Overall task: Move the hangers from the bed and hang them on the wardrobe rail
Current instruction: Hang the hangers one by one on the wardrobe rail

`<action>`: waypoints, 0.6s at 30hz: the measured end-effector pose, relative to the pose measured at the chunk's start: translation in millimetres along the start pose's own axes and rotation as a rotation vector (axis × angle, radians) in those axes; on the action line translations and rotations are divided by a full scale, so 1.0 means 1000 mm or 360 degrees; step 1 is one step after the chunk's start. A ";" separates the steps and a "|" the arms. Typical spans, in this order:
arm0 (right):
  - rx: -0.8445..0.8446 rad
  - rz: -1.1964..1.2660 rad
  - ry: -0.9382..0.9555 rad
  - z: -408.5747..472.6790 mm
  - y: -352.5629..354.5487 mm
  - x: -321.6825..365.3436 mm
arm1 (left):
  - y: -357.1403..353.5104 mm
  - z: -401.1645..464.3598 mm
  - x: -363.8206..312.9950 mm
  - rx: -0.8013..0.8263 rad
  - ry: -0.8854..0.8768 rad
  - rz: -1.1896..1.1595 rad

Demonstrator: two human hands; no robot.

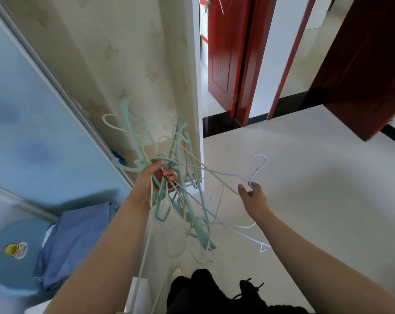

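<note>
My left hand [157,180] is closed around a tangled bunch of hangers [174,173], teal plastic ones mixed with thin cream wire ones, held out in front of me above the floor. A pale blue wire hanger [257,168] sticks out of the bunch to the right. My right hand [251,196] pinches it just below its hook, and its long arm still runs through the tangle. No wardrobe rail or bed shows in this view.
A pale blue sliding panel [33,132] fills the left side, beside a cream wallpapered wall [133,64]. Blue folded cloth [74,241] lies at lower left. Dark red doors [228,53] stand open ahead over a light tiled floor [316,189].
</note>
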State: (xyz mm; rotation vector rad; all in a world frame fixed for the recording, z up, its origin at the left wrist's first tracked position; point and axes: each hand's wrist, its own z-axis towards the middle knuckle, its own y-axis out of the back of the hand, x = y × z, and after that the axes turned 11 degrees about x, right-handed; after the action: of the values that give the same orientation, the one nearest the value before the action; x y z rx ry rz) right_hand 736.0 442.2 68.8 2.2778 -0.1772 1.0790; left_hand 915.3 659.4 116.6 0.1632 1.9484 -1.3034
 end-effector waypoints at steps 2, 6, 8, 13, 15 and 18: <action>-0.0063 0.0278 0.0181 -0.002 -0.005 0.015 | 0.006 0.000 -0.009 -0.0090 0.0021 0.0025; -0.0166 0.0399 0.0376 -0.007 0.000 0.053 | 0.029 0.001 -0.031 -0.0257 0.0047 -0.0016; -0.0104 0.0332 0.0443 -0.008 0.000 0.078 | 0.040 0.001 -0.043 -0.0263 0.0060 -0.0022; -0.0032 0.0158 0.0435 -0.008 -0.002 0.135 | 0.073 -0.001 -0.071 -0.0207 0.0170 0.0050; -0.0097 0.0083 0.0347 -0.002 -0.008 0.153 | 0.085 0.000 -0.080 -0.0194 0.0219 0.0023; -0.0212 -0.0003 0.0267 0.010 -0.021 0.174 | 0.097 0.003 -0.092 -0.0151 0.0248 -0.0072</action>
State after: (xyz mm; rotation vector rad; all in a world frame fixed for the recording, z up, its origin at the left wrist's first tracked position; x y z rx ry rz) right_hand 864.6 476.6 183.0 2.0590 -0.1732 1.2140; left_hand 1028.3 730.0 105.1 0.1791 2.1527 -1.2560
